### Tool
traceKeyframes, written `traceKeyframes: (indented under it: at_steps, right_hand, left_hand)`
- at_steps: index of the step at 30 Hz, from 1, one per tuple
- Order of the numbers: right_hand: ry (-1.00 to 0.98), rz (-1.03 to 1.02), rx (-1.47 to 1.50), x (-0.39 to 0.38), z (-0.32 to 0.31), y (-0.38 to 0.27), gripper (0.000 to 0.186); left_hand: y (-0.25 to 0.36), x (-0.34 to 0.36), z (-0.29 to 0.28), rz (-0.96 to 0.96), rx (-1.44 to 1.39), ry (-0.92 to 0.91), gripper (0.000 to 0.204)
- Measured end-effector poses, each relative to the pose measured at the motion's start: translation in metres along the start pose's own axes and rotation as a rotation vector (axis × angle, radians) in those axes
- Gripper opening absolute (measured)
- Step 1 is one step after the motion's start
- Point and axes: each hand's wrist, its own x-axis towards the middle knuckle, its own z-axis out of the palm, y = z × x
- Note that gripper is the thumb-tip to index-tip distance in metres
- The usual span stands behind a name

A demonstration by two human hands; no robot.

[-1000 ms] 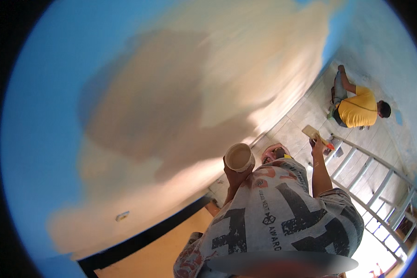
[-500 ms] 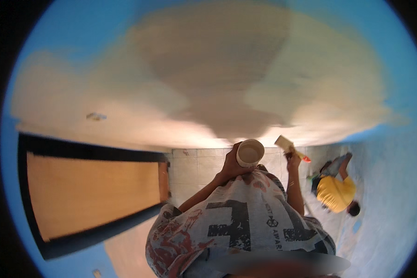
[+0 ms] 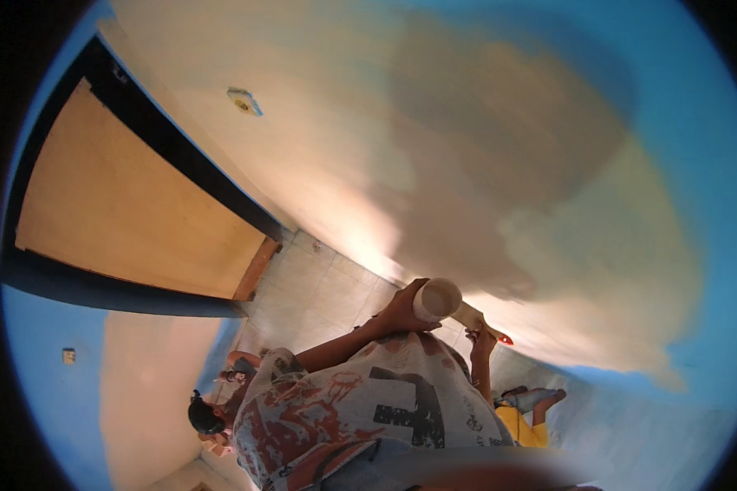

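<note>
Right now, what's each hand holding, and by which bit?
Left hand: a round white tub, by its side. Right hand: a flat, pale, red-tipped brush, by its handle.

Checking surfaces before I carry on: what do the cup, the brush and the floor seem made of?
Cup: probably plastic, whitish, judging by its smooth, even rim; coated paper is possible.
Brush: pale, flat fibre head, fibre type unclear; its red-tipped handle could be painted wood or plastic.
Floor: likely ceramic tile, pale, since straight joint lines cross it; gloss unclear.
</note>
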Motion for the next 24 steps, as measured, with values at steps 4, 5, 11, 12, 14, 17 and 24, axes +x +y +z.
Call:
traceKeyframes:
  at_steps: [4, 5, 11, 12, 14, 17, 24]
  right_hand:
    - [-0.115, -0.133, 0.029, 0.005, 0.008, -0.013, 0.021]
    - [-0.092, -0.17, 0.003, 0.004, 0.012, -0.019, 0.021]
    - [-0.198, -0.157, 0.051, -0.027, 0.032, -0.046, 0.02]
    - [-0.209, -0.164, 0.074, -0.035, 0.035, -0.051, 0.018]
    - [-0.272, -0.181, 0.172, -0.045, 0.043, -0.056, 0.023]
    - [-0.263, -0.37, 0.103, -0.064, 0.063, -0.074, 0.026]
    - [-0.176, -1.081, -0.177, -0.159, 0.101, -0.219, 0.045]
  left_hand:
    - [-0.013, -0.003, 0.005, 0.058, 0.0, 0.062, 0.096]
    - [-0.012, -0.004, 0.007, 0.065, 0.008, 0.083, 0.096]
    - [0.007, -0.013, 0.013, 0.117, -0.014, 0.064, 0.089]
    - [0.01, -0.013, 0.015, 0.132, -0.018, 0.066, 0.088]
    - [0.009, -0.015, 0.016, 0.121, -0.018, 0.065, 0.088]
    - [0.0, -0.014, 0.009, 0.142, -0.003, 0.086, 0.089]
    - [-0.005, -0.02, 0.001, 0.109, 0.011, 0.125, 0.092]
